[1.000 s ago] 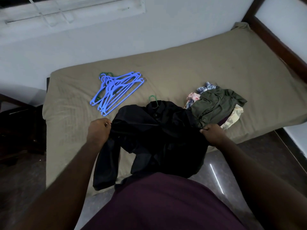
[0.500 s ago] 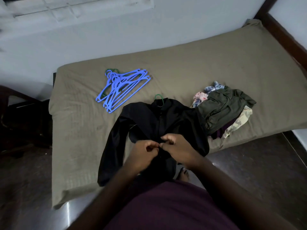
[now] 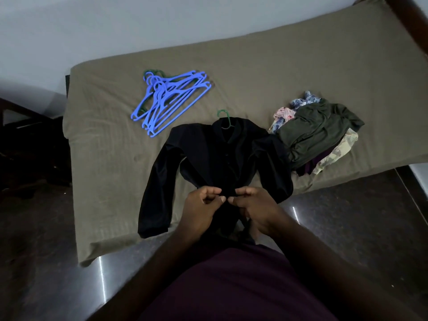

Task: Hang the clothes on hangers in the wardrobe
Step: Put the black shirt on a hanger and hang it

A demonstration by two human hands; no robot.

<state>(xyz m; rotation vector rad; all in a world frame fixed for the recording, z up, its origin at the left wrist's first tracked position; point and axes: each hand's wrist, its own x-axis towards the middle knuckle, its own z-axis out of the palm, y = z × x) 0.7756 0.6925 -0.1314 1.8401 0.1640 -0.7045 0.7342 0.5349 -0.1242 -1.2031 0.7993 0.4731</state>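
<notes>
A black long-sleeved shirt [image 3: 215, 156] lies spread on the bed, on a green hanger whose hook [image 3: 224, 118] sticks out of the collar. My left hand [image 3: 203, 205] and my right hand [image 3: 252, 205] sit side by side at the shirt's front opening, low on the placket. Each pinches an edge of the black cloth between thumb and fingers. A bunch of blue hangers [image 3: 169, 98] lies on the bed to the upper left of the shirt, apart from it.
A pile of clothes [image 3: 319, 133] with a dark green garment on top lies right of the shirt. The olive bed sheet [image 3: 266, 72] spreads under everything. A dark wooden bed frame [image 3: 407, 22] runs at the upper right. Dark furniture [image 3: 30, 149] stands at the left, dark floor [image 3: 347, 218] below.
A second ago my hands held the shirt's two outer sides; they came together at its front. The shirt now lies flatter, its sleeves spread out. The view has tilted down.
</notes>
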